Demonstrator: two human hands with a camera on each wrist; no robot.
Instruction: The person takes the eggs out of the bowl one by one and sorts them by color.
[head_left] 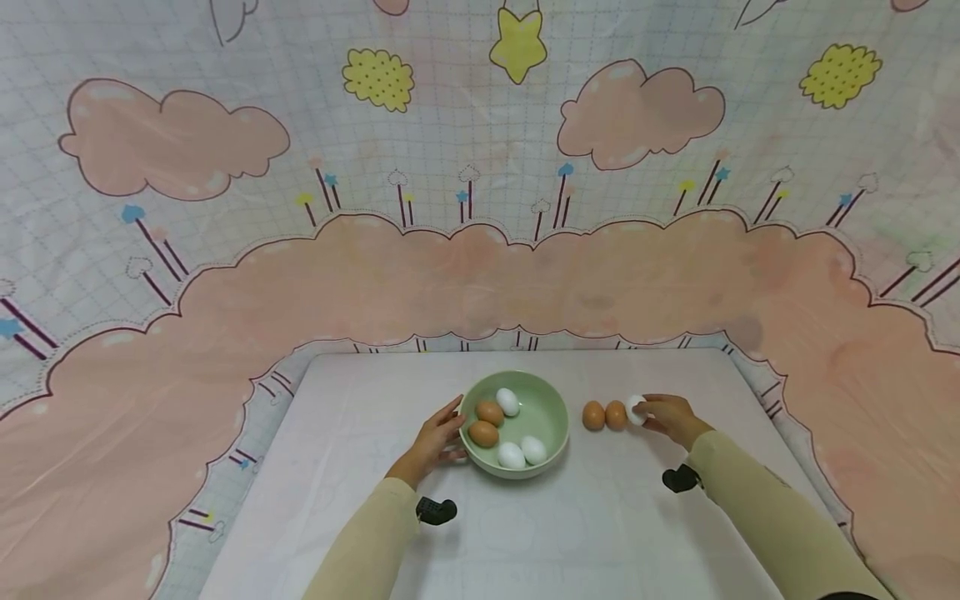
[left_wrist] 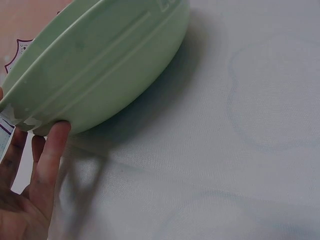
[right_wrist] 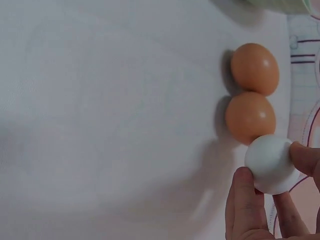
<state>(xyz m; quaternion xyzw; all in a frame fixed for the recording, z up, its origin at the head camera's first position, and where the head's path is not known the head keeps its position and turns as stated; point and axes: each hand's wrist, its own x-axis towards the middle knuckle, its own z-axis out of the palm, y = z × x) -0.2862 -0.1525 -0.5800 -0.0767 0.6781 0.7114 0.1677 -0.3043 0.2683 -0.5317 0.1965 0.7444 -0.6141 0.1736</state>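
Only the head view takes in the whole layout: a pale green bowl [head_left: 540, 417] in the middle of the white surface [head_left: 337, 433], holding two brown and three white eggs, with both hands on either side of it. The left wrist view shows none of the eggs, only the bowl's ribbed outer wall [left_wrist: 100, 75] and its shadow on the cloth. The right wrist view shows closely what the head view makes small: two brown eggs [right_wrist: 252, 92] lying in a row, touching each other, and a white egg [right_wrist: 270, 162] right against the nearer brown one.

The white egg is smooth, matte and plain white, at the end of the row to the right of the bowl, well apart from it.

The right hand [head_left: 670, 417] holds this egg in a narrow grip, thumb [right_wrist: 242, 200] on one side and fingertips on the other, the sleeved forearm lying over the surface. The left hand [head_left: 437, 437] rests against the bowl's left side with straight, relaxed fingers [left_wrist: 52, 155] touching the wall just under the rim; its grip is wide and closes round nothing.
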